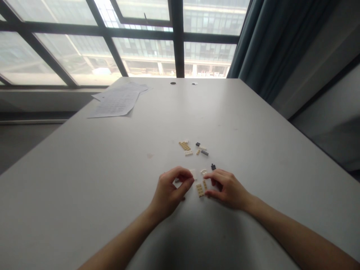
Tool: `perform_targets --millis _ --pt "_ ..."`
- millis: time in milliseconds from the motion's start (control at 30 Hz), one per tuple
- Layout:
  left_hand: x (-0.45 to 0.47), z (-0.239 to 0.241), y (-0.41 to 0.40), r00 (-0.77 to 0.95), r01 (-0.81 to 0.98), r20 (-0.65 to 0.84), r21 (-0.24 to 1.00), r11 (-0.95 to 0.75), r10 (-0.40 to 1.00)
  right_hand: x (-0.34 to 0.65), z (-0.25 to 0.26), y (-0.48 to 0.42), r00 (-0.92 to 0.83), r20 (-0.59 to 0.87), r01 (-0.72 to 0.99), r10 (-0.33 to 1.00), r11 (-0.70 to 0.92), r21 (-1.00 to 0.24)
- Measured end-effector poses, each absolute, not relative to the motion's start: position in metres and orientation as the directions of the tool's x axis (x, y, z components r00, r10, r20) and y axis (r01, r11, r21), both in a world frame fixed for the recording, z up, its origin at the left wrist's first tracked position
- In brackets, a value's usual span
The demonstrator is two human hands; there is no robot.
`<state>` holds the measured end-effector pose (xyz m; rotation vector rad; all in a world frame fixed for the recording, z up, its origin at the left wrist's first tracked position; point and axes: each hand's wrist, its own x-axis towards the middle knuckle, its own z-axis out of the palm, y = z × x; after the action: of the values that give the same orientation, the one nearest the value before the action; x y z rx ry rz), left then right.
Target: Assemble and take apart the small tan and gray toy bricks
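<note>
My left hand [172, 192] has thumb and index fingertip pinched together beside a flat white piece [194, 173]; whether they grip anything is too small to make out. My right hand [229, 189] rests with thumb and index finger apart. Between them lies a narrow tan toy brick plate [205, 184], and just left of it is a wider tan studded plate [199, 190]. A small curved white piece [203, 172] sits by the right index fingertip. Beyond the knuckles is a small black piece [213, 166]. Small dark pieces are partly hidden by the left hand.
Farther out lie a large tan studded plate [185, 146], a white studded plate [188, 153], a grey bar piece [204, 153] and a black piece [198, 144]. Printed paper sheets [118, 101] lie at the white table's [84, 168] far left. Windows and a blue curtain [261, 48] stand behind.
</note>
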<state>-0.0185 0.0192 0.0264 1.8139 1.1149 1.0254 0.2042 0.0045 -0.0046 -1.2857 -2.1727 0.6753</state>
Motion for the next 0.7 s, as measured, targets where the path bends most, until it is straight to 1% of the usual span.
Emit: perform_targets --millis 67,200,267,400,467,567,700 --pt "-0.023 0.025 0.030 0.264 0.336 0.218 0.892 -0.301 0.940 0.204 -0.005 0.005 -0.395 0.179 0.626 0.901 0.406 -0.665" --pt "-0.035 0.022 0.072 0.096 0.435 0.145 0.884 -0.172 0.985 0.203 -0.005 0.006 -0.362 0.178 0.607 0.915 0.376 -0.700" --pt "-0.038 0.019 0.097 0.056 0.492 0.122 0.860 -0.134 0.991 0.203 -0.006 0.007 -0.348 0.185 0.602 0.919 0.370 -0.708" --pt "-0.031 0.010 0.134 0.122 0.627 0.044 0.771 -0.111 0.992 0.203 -0.009 0.007 -0.335 0.190 0.599 0.923 0.364 -0.713" --pt "-0.024 0.006 0.144 0.131 0.675 0.041 0.728 -0.120 0.990 0.203 -0.010 0.007 -0.327 0.195 0.599 0.925 0.362 -0.714" --pt "-0.015 0.003 0.149 0.133 0.698 0.041 0.705 -0.123 0.990 0.202 -0.011 0.008 -0.317 0.203 0.595 0.927 0.361 -0.718" --pt "-0.009 0.005 0.149 0.098 0.750 0.063 0.651 -0.116 0.993 0.202 -0.011 0.009 -0.319 0.203 0.587 0.926 0.361 -0.725"
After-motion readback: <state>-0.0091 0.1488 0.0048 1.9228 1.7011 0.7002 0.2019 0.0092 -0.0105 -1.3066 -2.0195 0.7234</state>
